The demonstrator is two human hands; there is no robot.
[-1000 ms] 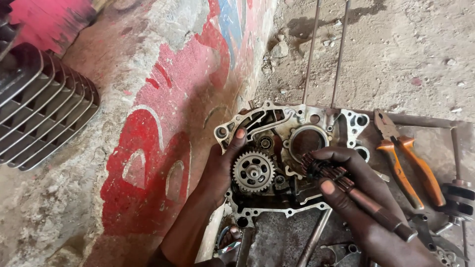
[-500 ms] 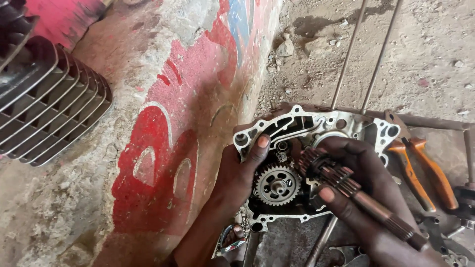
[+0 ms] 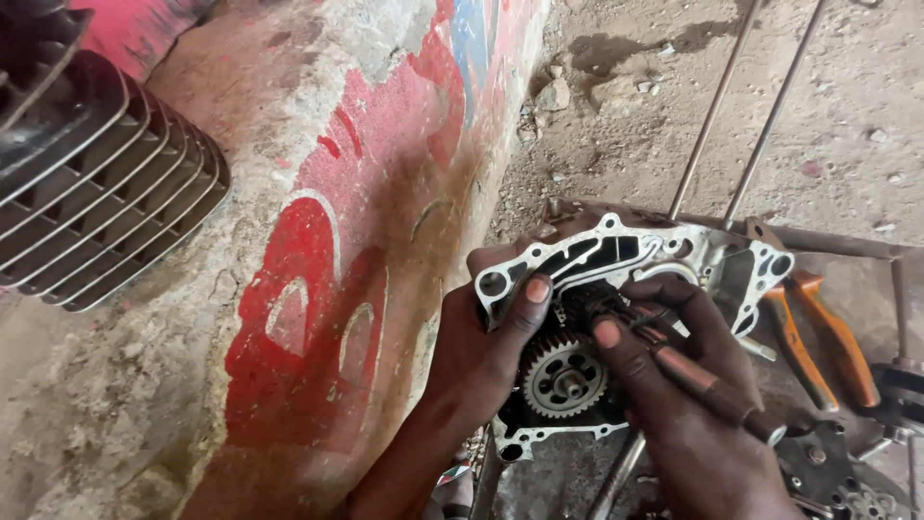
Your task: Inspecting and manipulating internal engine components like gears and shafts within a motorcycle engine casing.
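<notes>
Two hands: both work on one aluminium crankcase half (image 3: 626,255) that sits on the dirt ground (image 3: 847,125) beside a painted concrete block (image 3: 318,289).
Left hand (image 3: 486,342): wrapped round the case's edge at 9 o'clock, thumb pressed over the rim beside a bolt hole; it holds the casting and nothing else.
Right hand (image 3: 674,385): closed on a gear shaft (image 3: 693,376), fingers curled over the shaft's toothed end where it enters the case.
Shaft axis: runs from 4 o'clock, where its plain end sticks out past the palm, up to 10 o'clock into the case's middle; tilted, not upright.
Large gear (image 3: 565,377): already seated in the case, lying at 8 o'clock from the right hand's fingertips and just beside them, between the two hands.
Nearer hand: the right one is at the shaft's bore; the left is off to the side on the rim.
Orange-handled pliers (image 3: 818,337): on the ground at 3 o'clock of the case, near but untouched.
Finned cylinder (image 3: 87,183): far off at 10 o'clock, on the block.
Thin rods (image 3: 741,106): slant away at 1 o'clock.
</notes>
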